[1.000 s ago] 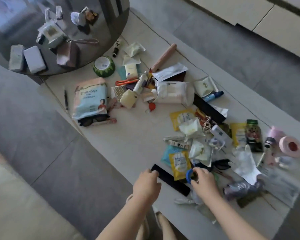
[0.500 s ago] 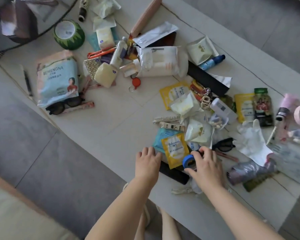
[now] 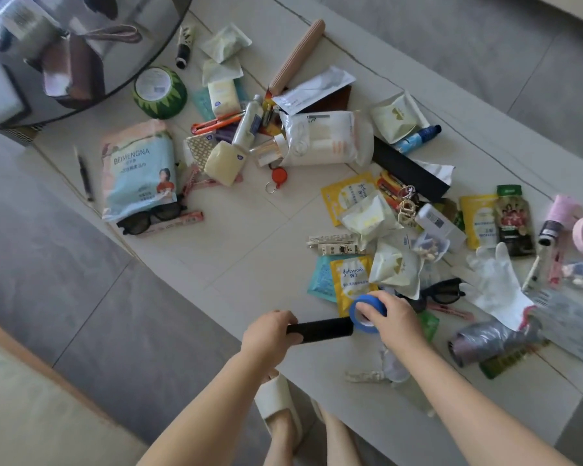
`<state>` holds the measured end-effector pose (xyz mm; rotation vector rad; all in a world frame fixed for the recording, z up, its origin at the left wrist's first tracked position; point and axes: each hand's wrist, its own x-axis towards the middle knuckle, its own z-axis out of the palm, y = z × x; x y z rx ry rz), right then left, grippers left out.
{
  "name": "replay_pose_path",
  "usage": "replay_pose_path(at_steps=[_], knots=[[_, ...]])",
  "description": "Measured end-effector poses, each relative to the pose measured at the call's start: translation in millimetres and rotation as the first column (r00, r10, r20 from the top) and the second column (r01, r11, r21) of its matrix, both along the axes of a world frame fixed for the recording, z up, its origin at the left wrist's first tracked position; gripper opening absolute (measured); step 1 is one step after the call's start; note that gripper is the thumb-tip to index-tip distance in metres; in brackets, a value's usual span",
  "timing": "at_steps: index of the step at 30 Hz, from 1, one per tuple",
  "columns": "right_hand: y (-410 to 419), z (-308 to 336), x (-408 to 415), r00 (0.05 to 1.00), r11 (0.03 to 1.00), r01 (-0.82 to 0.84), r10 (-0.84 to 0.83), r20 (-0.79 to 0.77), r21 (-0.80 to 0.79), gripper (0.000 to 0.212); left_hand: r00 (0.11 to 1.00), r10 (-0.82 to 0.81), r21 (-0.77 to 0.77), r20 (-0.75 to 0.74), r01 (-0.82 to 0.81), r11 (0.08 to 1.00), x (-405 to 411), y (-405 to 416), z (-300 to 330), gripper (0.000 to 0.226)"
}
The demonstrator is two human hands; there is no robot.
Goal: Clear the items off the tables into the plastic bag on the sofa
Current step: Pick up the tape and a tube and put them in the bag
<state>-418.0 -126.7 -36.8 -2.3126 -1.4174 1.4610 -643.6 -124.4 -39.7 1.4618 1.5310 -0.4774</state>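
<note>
Two things are in hand at the near edge of the table [image 3: 256, 264]: the left hand [image 3: 270, 334] has its fingers curled round one end of a black bar-shaped item [image 3: 320, 329], which looks lifted just off the tabletop, and the right hand [image 3: 396, 317] grips a blue tape roll [image 3: 364, 306] with its fingers wrapped over the rim. The roll sits right at the bar's far end, touching or nearly so. Just beyond lie a yellow sachet [image 3: 349, 280] and a teal packet [image 3: 322, 279], with black sunglasses [image 3: 443, 290] and a white glove [image 3: 495, 280] off to the right. Farther out the surface is thick with clutter, among it a large tissue pack [image 3: 138, 166], a watermelon-patterned tub [image 3: 159, 92] and a wet-wipes pack [image 3: 323, 137]. A round glass table [image 3: 169, 45] with more items stands at the far left. This reads as the pick-up step, early on, since most of the items are not yet cleared. Neither the plastic bag nor the sofa can be made out with certainty, so the next move likely calls for turning away with both items held firm, finding the bag's mouth and dropping them in.
</note>
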Motion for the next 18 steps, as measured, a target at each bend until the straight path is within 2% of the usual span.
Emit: replay_pose_path(at_steps=[3, 6, 11, 15, 18], knots=[[13.0, -5.4, -19.2, 0.985, 0.988, 0.150, -0.148, -0.089, 0.022, 0.022, 0.996, 0.090, -0.005, 0.019, -0.089, 0.996, -16.0, 0.7, 1.5, 0.026], [20.4, -15.8, -39.1, 0.989, 0.990, 0.115, -0.122, 0.080, 0.086, 0.025, 0.969, 0.248, -0.006, 0.023, -0.248, 0.969, -32.0, -0.1, -0.7, 0.025], [30.4, -15.7, -57.8, 0.945, 0.987, 0.160, -0.153, 0.290, -0.002, 0.023, 0.917, 0.399, -0.025, 0.023, -0.399, 0.917, -50.3, -6.6, -1.6, 0.024], [35.0, -9.0, -66.3, 0.902, 0.998, 0.029, -0.049, 0.428, 0.054, 0.027, 0.788, 0.611, -0.061, 0.071, -0.608, 0.791, -56.9, -10.7, 4.3, 0.019], [34.6, -1.2, -74.6, 0.952, 0.995, 0.050, -0.074, 0.298, 0.087, 0.027, 0.633, 0.765, -0.136, 0.115, -0.753, 0.644, -61.5, -13.4, 15.3, 0.018]])
